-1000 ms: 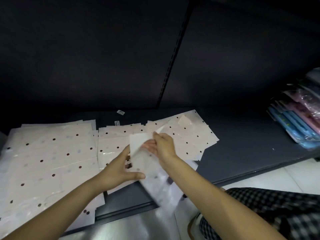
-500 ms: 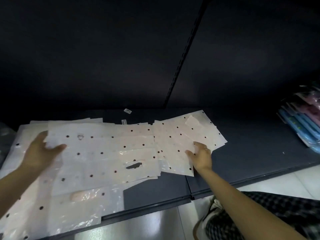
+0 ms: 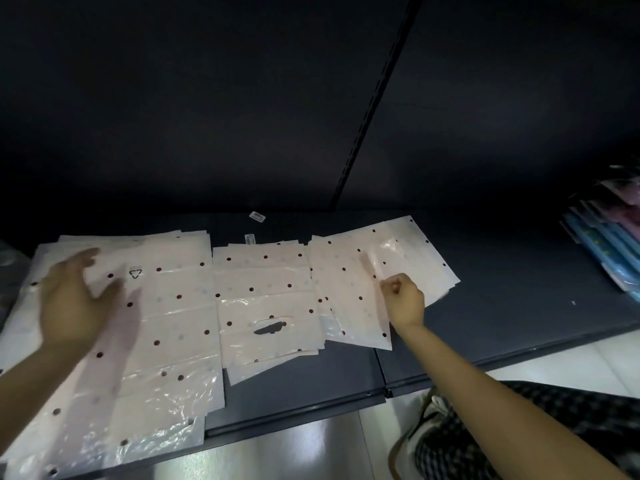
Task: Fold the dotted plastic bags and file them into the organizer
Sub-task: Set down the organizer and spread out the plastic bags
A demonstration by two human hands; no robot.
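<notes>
Pale pink plastic bags with dark dots lie in three flat piles on a dark shelf (image 3: 519, 289). The left pile (image 3: 166, 323) is the largest and carries a triangle mark. The middle pile (image 3: 270, 282) shows a handle cut-out. The right pile (image 3: 346, 271) lies askew. My left hand (image 3: 74, 299), blurred, hovers open with spread fingers over the left pile's far corner. My right hand (image 3: 403, 301) sits on the right pile with its fingers curled, and appears to pinch a raised fold of the top bag. No organizer is in view.
Two small labels (image 3: 257, 216) lie on the shelf behind the bags. Blue and pink packets (image 3: 606, 244) are stacked at the right end of the shelf. The shelf's front edge (image 3: 294, 414) is near me, above a glossy tiled floor. My plaid trouser leg (image 3: 554, 427) is at lower right.
A second ago both hands held one bag at the middle. That bag now lies spread flat, my left hand has swung left, and my right hand's fingers have curled on the right pile.
</notes>
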